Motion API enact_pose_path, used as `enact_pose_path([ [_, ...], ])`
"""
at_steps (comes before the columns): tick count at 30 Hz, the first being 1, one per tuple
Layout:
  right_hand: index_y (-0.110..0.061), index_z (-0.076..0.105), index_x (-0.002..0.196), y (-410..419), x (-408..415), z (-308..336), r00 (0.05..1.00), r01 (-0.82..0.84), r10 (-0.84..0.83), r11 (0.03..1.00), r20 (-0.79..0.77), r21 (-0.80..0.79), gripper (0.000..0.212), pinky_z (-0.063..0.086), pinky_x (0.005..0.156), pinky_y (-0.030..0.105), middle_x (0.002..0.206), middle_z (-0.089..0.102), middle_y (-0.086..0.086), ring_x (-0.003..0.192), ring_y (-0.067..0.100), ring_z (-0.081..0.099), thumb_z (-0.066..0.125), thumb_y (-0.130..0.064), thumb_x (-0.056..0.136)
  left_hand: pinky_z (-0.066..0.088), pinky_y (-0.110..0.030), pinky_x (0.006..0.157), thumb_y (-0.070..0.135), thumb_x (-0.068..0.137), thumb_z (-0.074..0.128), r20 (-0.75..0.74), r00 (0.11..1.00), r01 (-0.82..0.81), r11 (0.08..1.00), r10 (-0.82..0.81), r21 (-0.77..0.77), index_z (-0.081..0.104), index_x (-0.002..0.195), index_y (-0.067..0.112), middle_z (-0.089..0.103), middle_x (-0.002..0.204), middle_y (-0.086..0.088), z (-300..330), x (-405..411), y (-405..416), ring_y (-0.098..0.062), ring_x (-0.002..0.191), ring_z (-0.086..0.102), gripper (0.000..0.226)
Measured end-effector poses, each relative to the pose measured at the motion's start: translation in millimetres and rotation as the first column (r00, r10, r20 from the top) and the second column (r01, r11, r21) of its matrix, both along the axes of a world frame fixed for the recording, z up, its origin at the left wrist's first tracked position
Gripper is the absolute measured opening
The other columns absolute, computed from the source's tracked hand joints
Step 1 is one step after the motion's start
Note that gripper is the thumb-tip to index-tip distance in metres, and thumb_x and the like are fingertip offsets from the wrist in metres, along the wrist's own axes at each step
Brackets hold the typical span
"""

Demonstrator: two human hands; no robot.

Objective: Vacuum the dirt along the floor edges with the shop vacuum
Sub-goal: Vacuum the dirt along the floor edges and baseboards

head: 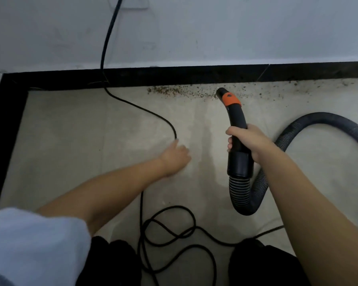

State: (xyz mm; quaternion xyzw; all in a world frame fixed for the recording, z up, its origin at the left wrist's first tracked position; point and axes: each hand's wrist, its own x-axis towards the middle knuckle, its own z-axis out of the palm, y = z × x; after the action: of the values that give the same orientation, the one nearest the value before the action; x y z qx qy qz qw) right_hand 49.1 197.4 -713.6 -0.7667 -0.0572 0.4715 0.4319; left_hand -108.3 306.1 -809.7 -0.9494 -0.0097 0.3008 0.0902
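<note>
Nozzle: the black curved plastic vacuum nozzle with an orange collar (233,112) sits over the pale tiled floor (70,141), its open tip down among the dirt at the floor edge.
Dirt: a band of brown gritty crumbs (174,91) lies along the black skirting strip (174,76), on both sides of the tip, thickest to the left of it.
Right hand: the right hand (246,141) is wrapped round the nozzle's grip, fingers curled over it.
Left hand: the left hand (175,156) is blurred and low over the floor, just beside the thin black power cord (153,114); whether it pinches the cord I cannot tell.
Hose: the grey ribbed flexible hose (256,193) loops back from the nozzle's rear and off to the right.
Pointing: the nozzle's long axis runs away from the person toward the wall, curving slightly left at the tip.
Risk: the cord's loose coils near the knees could likely snag the hose or get drawn toward the tip.
Risk: sweeping too quickly would probably scatter crumbs rather than lift them.
</note>
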Motion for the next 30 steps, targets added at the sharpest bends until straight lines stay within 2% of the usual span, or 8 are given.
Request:
enact_pose_path([
  [5,-0.007,0.049,0.092,3.7,-2.4,-1.6,0.999,-0.037,0.037,0.999,0.004,-0.004,0.012,0.052,0.054,0.030,0.060,0.053,0.007,0.042,0.015,0.052,0.059,-0.007,0.085,0.003,-0.059,0.114,0.016,0.098,0.042,-0.254,0.966,0.026,0.955,0.052,0.296,0.045,0.136,0.012,0.041,0.143,-0.011,-13.6,-28.1,56.4,-0.028,0.133,0.035,0.038],
  [8,-0.006,0.049,0.095,4.1,-6.5,-5.2,0.998,-0.061,0.061,0.998,-0.002,-0.010,0.014,0.051,0.055,0.031,0.060,0.053,0.007,0.042,0.015,0.052,0.059,-0.006,0.085,0.009,-0.054,0.115,0.013,0.098,0.038,-0.122,0.992,0.064,0.970,-0.036,0.233,0.039,0.136,0.011,0.040,0.140,-0.013,-16.4,-55.1,64.4,-0.029,0.129,0.039,0.038],
  [10,-0.006,0.048,0.095,7.3,-9.6,-8.1,0.997,-0.072,0.072,0.997,0.002,-0.013,0.014,0.050,0.054,0.030,0.061,0.052,0.008,0.043,0.016,0.052,0.058,-0.006,0.085,0.024,-0.049,0.112,0.008,0.093,0.037,0.106,0.989,0.088,0.990,-0.100,0.113,0.044,0.128,0.011,0.048,0.129,-0.013,-26.3,-62.0,56.6,-0.029,0.119,0.048,0.035],
  [12,-0.006,0.048,0.096,11.1,-12.8,-9.8,0.997,-0.080,0.080,0.997,0.008,-0.011,0.014,0.051,0.055,0.031,0.062,0.052,0.008,0.046,0.018,0.052,0.058,-0.005,0.086,0.039,-0.042,0.099,0.008,0.090,0.036,0.184,0.983,0.007,1.000,-0.001,-0.031,0.048,0.122,0.013,0.055,0.121,-0.011,-27.5,-51.7,38.9,-0.027,0.109,0.055,0.035],
  [13,-0.007,0.048,0.095,12.8,-14.2,-10.0,0.996,-0.084,0.084,0.996,0.010,-0.010,0.014,0.051,0.055,0.031,0.063,0.052,0.008,0.047,0.018,0.052,0.058,-0.005,0.086,0.040,-0.041,0.095,0.010,0.092,0.035,0.147,0.974,-0.155,0.981,0.171,-0.116,0.045,0.126,0.011,0.053,0.123,-0.012,-27.8,-42.0,30.5,-0.028,0.110,0.054,0.035],
  [17,-0.007,0.048,0.096,13.5,-15.5,-10.3,0.996,-0.093,0.093,0.996,0.010,-0.019,0.014,0.051,0.056,0.032,0.065,0.052,0.009,0.051,0.020,0.051,0.058,-0.005,0.086,0.040,-0.039,0.095,0.014,0.098,0.041,-0.002,0.696,-0.701,0.678,0.718,-0.221,0.040,0.131,0.003,0.048,0.133,-0.016,-34.1,-11.4,19.3,-0.031,0.120,0.050,0.035],
  [23,-0.007,0.048,0.097,12.7,-13.0,-14.6,0.996,-0.090,0.089,0.995,-0.005,-0.036,0.015,0.052,0.057,0.032,0.065,0.053,0.008,0.051,0.019,0.052,0.059,-0.006,0.086,0.041,-0.035,0.096,0.003,0.096,0.036,0.010,0.591,-0.792,0.582,0.807,-0.186,0.052,0.123,0.001,0.056,0.128,-0.016,-31.8,-41.4,36.6,-0.031,0.116,0.056,0.032],
  [30,-0.007,0.046,0.093,33.0,-37.6,-21.4,0.981,-0.188,0.189,0.982,0.034,-0.014,0.014,0.050,0.049,0.027,0.061,0.051,0.009,0.047,0.019,0.051,0.056,-0.003,0.085,0.038,-0.037,0.104,0.015,0.100,0.035,-0.170,0.275,-0.945,0.298,0.946,0.133,0.045,0.137,0.004,0.047,0.141,-0.013,-25.1,-172.4,71.9,-0.029,0.127,0.048,0.040],
])
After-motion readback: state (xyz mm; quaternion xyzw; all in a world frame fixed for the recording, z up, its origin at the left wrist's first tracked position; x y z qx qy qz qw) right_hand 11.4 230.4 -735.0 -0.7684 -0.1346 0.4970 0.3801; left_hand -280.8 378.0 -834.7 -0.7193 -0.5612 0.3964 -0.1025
